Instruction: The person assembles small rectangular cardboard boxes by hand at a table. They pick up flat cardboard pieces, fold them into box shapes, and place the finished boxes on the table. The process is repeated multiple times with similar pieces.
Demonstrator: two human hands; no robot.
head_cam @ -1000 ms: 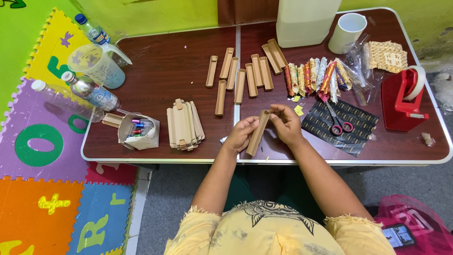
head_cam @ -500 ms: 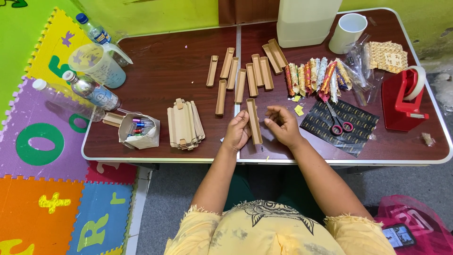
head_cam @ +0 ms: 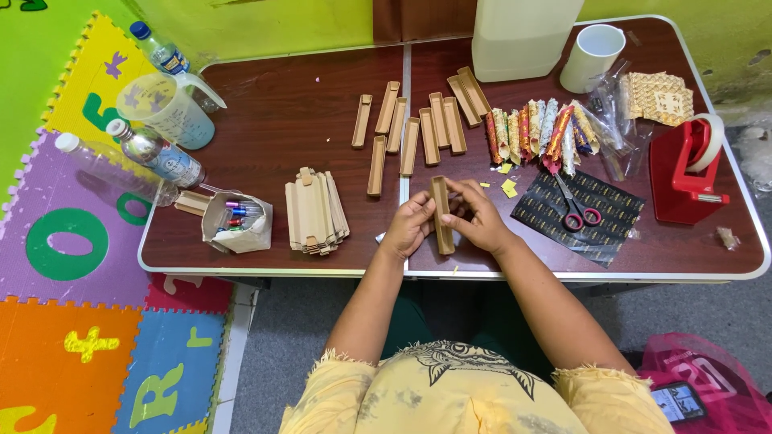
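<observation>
Both hands meet near the front edge of the bench [head_cam: 265, 153], just right of its centre seam, working one narrow brown cardboard tray [head_cam: 441, 215]. The left hand [head_cam: 410, 229] has its grip clamped on the tray's left side, and the right hand [head_cam: 481, 221] has its grip closed on the right side with fingertips pressing at the far end; the tray stands lengthwise, pointing away from the person, lifted slightly or resting on the surface, I cannot tell which. Finished work, judged by shape: about ten folded trays [head_cam: 418, 128] lie in a loose row across the middle and far part of the bench, well apart from the hands. Outstanding work: a stack of flat cardboard blanks [head_cam: 315, 211] sits to the left of the hands, near the front edge, and looks thick, so I judge a good share remains unfolded. A row of coloured wrapped rolls [head_cam: 537, 128] lies to the right of the trays; none sits in a tray, so any filling step appears not begun. Scissors [head_cam: 576, 205] rest on a black patterned sheet [head_cam: 587, 229] right of the hands, and a red tape dispenser [head_cam: 683, 173] stands beyond it, both untouched. A paper bag of pens [head_cam: 235, 221] lies left of the blanks
</observation>
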